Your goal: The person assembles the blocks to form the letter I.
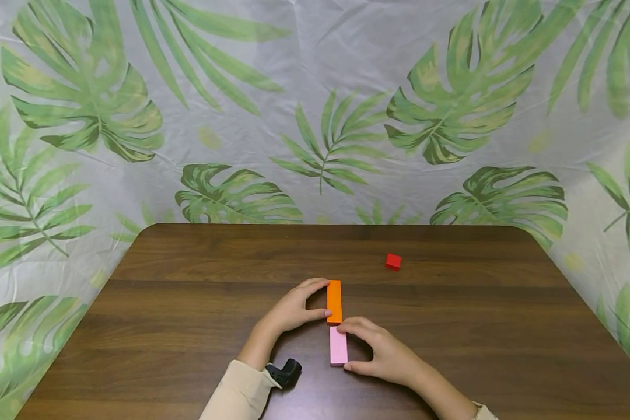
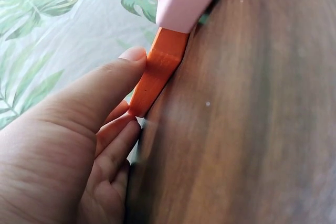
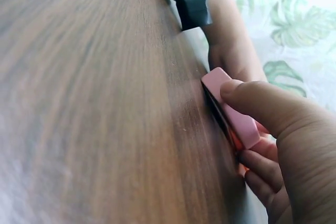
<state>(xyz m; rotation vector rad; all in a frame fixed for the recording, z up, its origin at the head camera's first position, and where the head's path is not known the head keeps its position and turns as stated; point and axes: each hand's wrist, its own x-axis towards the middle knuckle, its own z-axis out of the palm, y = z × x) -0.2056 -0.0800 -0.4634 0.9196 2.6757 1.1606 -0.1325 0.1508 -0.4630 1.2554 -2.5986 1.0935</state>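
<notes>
An orange rectangular block (image 1: 334, 301) lies lengthwise, pointing away from me, on the wooden table. My left hand (image 1: 292, 306) grips it from the left, with the thumb near its close end and a fingertip at its far end. Just nearer to me is a pink rectangular block (image 1: 338, 346), almost in line with the orange one. From the right, my right hand (image 1: 385, 353) holds the pink block between thumb and fingers, also seen in the right wrist view. Whether the pink block is slightly raised off the table, I cannot tell.
A small red block (image 1: 393, 262) sits farther back, right of the orange block. Behind the wooden table (image 1: 189, 262) hangs a leaf-patterned cloth (image 1: 341, 70). A black wrist-worn device (image 1: 287, 373) sticks out at my left wrist.
</notes>
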